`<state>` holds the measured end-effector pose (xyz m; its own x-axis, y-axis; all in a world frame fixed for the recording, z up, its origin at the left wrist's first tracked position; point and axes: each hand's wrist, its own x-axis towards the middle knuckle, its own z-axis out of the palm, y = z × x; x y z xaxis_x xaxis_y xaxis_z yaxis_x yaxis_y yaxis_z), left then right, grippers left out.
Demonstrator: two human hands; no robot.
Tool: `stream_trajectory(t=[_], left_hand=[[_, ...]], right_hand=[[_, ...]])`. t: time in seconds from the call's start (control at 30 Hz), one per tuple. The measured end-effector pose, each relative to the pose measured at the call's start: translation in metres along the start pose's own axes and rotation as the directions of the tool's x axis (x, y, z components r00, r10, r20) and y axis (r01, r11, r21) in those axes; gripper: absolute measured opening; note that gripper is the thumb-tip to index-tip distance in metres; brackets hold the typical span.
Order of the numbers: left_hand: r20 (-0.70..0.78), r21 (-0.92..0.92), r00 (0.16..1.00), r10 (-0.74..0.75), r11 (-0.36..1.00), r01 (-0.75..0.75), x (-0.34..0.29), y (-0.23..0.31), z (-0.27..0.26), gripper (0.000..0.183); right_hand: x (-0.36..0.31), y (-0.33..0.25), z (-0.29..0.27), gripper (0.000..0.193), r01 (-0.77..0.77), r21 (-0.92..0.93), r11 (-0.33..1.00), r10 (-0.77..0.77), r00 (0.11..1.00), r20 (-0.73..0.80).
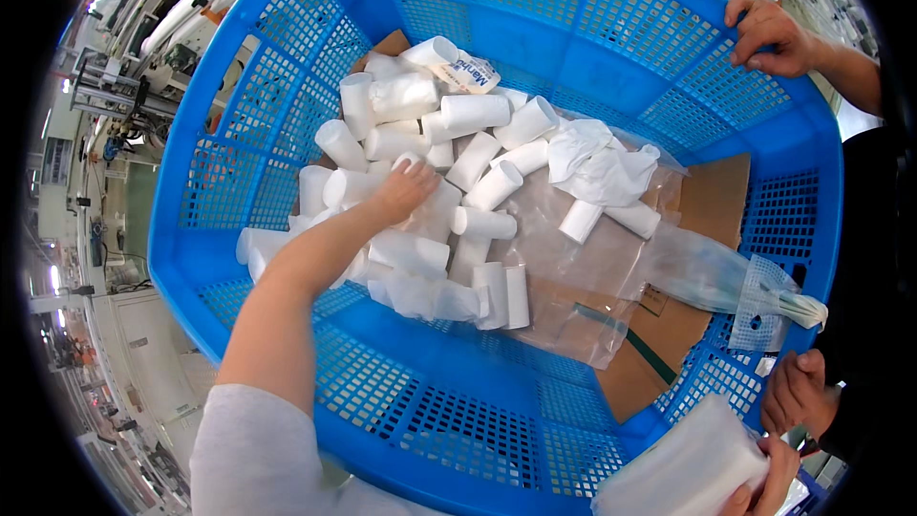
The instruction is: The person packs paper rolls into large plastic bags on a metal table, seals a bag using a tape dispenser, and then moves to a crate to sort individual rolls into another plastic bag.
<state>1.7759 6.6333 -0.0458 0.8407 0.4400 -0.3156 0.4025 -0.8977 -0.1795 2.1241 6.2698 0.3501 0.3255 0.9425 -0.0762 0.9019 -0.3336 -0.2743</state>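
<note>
A big blue plastic basket (592,43) holds a heap of small white rolls (476,113). My left hand (409,193) reaches into the heap from the lower left, its fingers closed on a white roll (408,161) that they partly cover. At the lower right, outside the basket's near rim, my right hand (778,478) grips a white package (688,463) in clear plastic film, with its fingers on the right end. What is inside the package cannot be made out clearly.
Crumpled white material (602,162), clear film (564,301) and brown cardboard (712,196) lie in the basket. A gathered plastic bag (712,277) stretches to its right side. Another person's hand (774,33) holds the far-right rim; their other hand (800,394) is lower right. Machinery (115,105) stands left.
</note>
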Motion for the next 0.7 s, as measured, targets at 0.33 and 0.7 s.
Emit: stream_trajectory(t=[0.33, 0.7], left_hand=[[0.417, -0.498, 0.874, -0.250, 0.741, 0.450, 0.078, -0.010, -0.015, 0.040], [-0.149, -0.007, 0.856, -0.496, 0.866, 0.500, 0.140, -0.051, 0.014, 0.074]], right_hand=[[-0.012, 0.006, 0.010, 0.035, -0.262, 0.230, 0.937, 0.314, 0.922, -0.226], [-0.004, 0.011, 0.017, 0.038, -0.302, 0.306, 0.903, 0.386, 0.884, -0.265]])
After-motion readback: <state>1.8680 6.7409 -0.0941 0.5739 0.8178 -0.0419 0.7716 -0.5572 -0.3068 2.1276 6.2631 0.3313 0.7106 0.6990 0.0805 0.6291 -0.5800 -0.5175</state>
